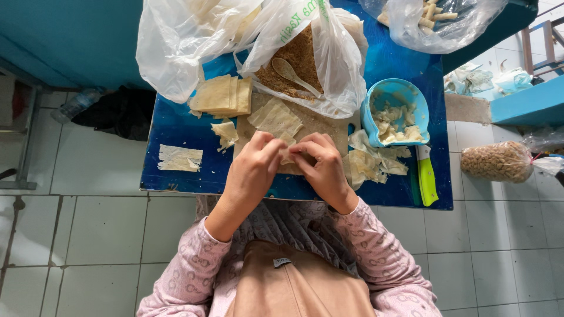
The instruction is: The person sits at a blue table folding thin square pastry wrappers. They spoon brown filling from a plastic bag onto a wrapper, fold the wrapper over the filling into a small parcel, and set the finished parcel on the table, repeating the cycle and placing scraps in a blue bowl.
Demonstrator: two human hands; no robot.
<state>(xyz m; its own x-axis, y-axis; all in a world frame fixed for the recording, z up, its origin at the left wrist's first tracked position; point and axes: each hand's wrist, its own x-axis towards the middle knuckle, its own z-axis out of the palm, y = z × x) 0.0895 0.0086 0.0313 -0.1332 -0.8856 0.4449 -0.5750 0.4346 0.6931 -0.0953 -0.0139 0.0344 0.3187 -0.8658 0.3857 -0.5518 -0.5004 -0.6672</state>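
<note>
My left hand and my right hand meet over a wooden board on the blue table. Both pinch one small pale pastry wrapper between the fingertips; most of it is hidden by my fingers. Just beyond my hands, a loose flat wrapper sheet lies on the board. A stack of square wrappers sits to the far left of it. A plastic bag of brown crumbly filling with a pale spoon in it lies open at the back.
A light blue bowl with wrapper scraps stands right of the board, more scraps beside it. A green-handled knife lies near the table's right edge. One torn sheet lies left. A bag of peanuts sits on the tiled floor.
</note>
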